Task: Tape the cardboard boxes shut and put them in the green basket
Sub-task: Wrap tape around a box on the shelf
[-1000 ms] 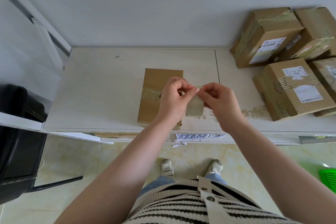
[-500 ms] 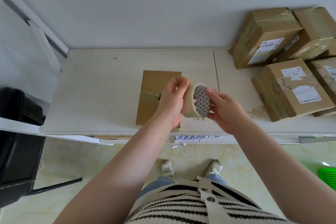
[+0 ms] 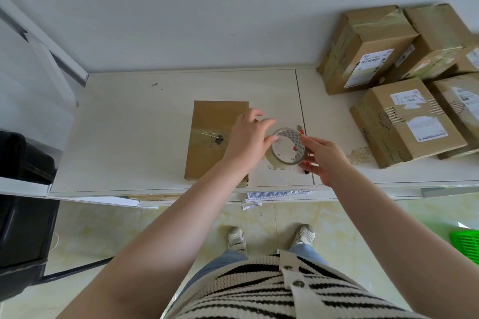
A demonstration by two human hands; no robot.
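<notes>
Right hand (image 3: pixel 320 156) grips tape roll (image 3: pixel 286 145) — left hand (image 3: pixel 250 137) beside it, fingers loose, empty, over the box (image 3: pixel 211 137).

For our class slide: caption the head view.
Right hand holds tape roll beside flat cardboard box; left hand open.

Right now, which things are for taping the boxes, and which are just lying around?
For the job: clear tape roll in right hand; flat brown cardboard box by left hand; stacked brown boxes; green plastic basket.

Lying about: black chair; red-handled cutter.
</notes>
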